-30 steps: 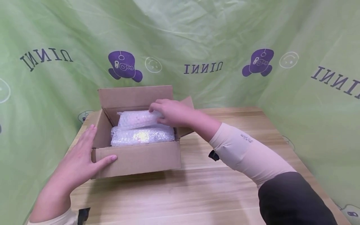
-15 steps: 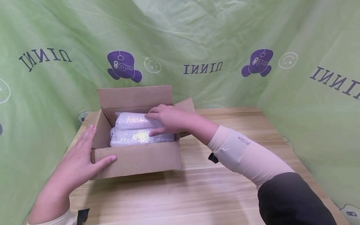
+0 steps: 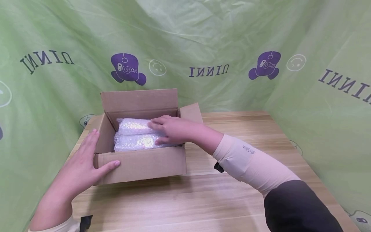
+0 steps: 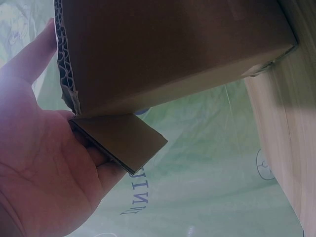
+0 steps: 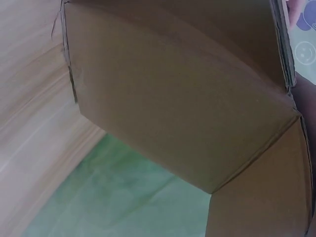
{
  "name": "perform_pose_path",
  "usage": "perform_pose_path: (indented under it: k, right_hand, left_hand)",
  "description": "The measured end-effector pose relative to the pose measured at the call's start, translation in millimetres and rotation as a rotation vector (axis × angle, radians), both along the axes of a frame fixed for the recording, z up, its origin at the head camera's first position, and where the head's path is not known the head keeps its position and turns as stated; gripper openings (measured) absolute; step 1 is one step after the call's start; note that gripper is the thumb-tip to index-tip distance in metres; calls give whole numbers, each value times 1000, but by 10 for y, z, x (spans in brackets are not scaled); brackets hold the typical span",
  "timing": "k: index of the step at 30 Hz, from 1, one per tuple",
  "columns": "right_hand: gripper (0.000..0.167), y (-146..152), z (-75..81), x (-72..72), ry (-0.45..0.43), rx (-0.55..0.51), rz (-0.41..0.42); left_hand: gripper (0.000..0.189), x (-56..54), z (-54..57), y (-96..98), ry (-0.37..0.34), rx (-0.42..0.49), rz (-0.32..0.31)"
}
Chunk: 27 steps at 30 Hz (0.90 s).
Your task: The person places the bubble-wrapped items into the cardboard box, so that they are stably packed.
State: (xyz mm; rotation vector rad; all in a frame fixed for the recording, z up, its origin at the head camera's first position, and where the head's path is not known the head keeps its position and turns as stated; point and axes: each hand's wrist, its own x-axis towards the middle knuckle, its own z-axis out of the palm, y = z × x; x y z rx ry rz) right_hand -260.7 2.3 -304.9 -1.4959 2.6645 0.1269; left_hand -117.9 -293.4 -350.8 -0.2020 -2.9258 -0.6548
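Observation:
An open cardboard box (image 3: 140, 165) stands on the table in the head view. Inside lie two bubble-wrapped packages, a rear one (image 3: 133, 126) and a front one (image 3: 134, 142), side by side. My left hand (image 3: 78, 167) braces the box's front left corner, thumb along the front wall and long fingers against the left flap. The left wrist view has that hand (image 4: 44, 158) with fingers partly hidden behind a flap (image 4: 123, 140). My right hand (image 3: 174, 129) rests with extended fingers on the packages' right part, covering it. Mostly box wall (image 5: 173, 98) fills the right wrist view.
The wooden table (image 3: 232, 199) extends in front of the box and to its right. A back flap (image 3: 140, 100) stands up, and a right flap (image 3: 191, 112) leans outward. Green printed cloth (image 3: 179, 38) hangs behind and at both sides.
The rear package has sunk lower into the box, level beside the front one. My right hand has moved down and slightly toward me with it, its fingers straightening. The left hand stays put.

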Motion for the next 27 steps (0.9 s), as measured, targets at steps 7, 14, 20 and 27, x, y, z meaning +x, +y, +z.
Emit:
perform_pose_path:
  k: [7, 14, 20, 27]
  right_hand:
    - [73, -29, -31, -20, 15, 81, 27]
    - [73, -18, -24, -66, -31, 34, -10]
    - [76, 140, 67, -50, -38, -111, -34]
    - [77, 600, 265, 51, 10, -396, -117]
  left_hand:
    - [113, -3, 10, -6, -12, 4, 4]
    - [112, -68, 34, -33, -9, -12, -23]
    - [98, -124, 90, -69, -35, -6, -60]
    - [81, -168, 168, -78, 16, -7, -74]
